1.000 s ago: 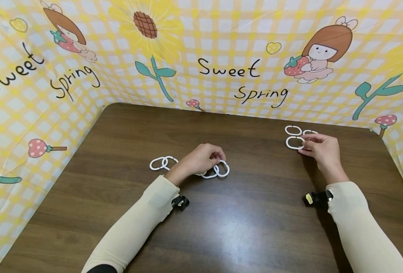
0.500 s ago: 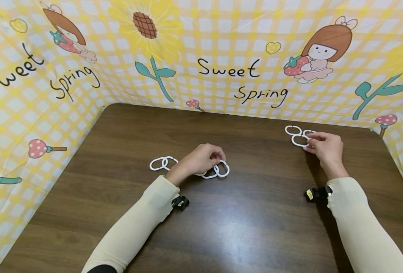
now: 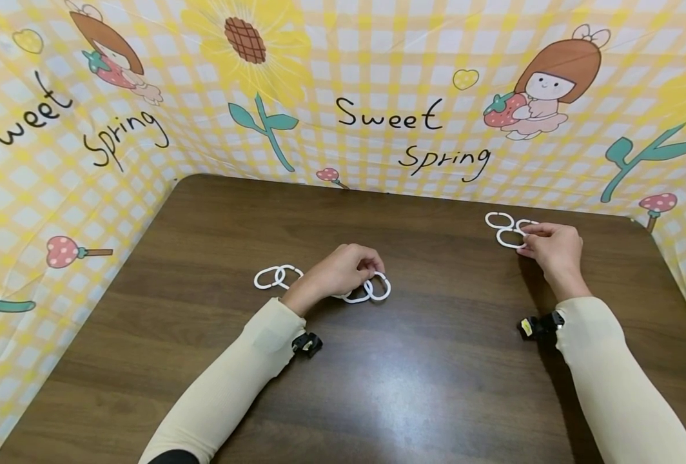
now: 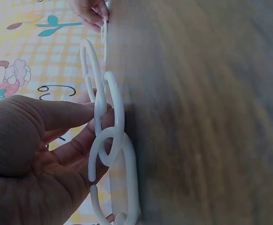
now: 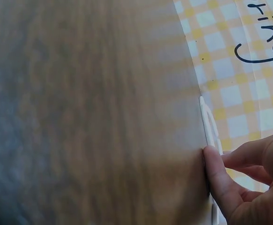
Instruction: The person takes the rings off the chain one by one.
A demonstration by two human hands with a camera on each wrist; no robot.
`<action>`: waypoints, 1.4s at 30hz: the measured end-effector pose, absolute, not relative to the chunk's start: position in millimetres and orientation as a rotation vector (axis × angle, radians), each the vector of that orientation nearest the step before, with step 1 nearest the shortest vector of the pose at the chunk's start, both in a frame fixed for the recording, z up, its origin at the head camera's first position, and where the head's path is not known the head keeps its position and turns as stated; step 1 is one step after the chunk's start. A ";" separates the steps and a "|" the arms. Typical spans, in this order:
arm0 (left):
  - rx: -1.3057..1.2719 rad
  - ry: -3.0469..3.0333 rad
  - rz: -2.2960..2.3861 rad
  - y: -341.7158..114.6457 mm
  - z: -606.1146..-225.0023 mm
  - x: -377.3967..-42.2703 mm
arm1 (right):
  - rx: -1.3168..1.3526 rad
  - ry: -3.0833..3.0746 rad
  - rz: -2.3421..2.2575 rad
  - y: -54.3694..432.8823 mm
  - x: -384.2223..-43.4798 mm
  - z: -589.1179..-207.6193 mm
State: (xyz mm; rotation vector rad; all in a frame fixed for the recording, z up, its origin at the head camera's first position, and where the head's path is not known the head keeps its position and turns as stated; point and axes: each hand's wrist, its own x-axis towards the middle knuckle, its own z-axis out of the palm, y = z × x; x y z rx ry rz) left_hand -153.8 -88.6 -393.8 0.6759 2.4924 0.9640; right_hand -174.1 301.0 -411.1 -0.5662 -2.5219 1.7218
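My left hand (image 3: 337,269) pinches a chain of white plastic C-shaped links near its right end; the end link (image 3: 388,287) shows just beyond the fingers. The chain's left part (image 3: 257,283) emerges on the other side of the wrist, its middle hidden under the hand. In the left wrist view, thumb and fingers grip one link (image 4: 120,105) of the interlocked row. At the back right, my right hand (image 3: 558,254) holds a white link (image 3: 498,238) between thumb and fingers, low at the tabletop. Two other links, one at the back (image 3: 487,222) and one partly behind the fingers (image 3: 527,222), lie against it.
Both hands work over a brown wood-grain table (image 3: 412,399). A yellow checked cloth (image 3: 378,58) with printed figures rises along the table's back and sides. Each wrist carries a small black camera, such as the right one (image 3: 540,327).
My right hand has shifted slightly right and back, drawing its link the same way, nearer the other two loose links. The left hand and the chain stay in place.
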 end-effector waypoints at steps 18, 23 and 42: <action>0.663 2.497 0.959 -87.0 -393.8 -153.6 | -0.598 -2.506 1.701 303.4 -180.7 -414.5; 0.665 2.493 0.961 -86.9 -393.8 -154.1 | -0.601 -2.497 1.696 303.7 -180.0 -414.5; 0.671 2.484 0.982 -85.1 -392.3 -154.8 | -0.586 -2.472 1.710 301.3 -175.1 -412.6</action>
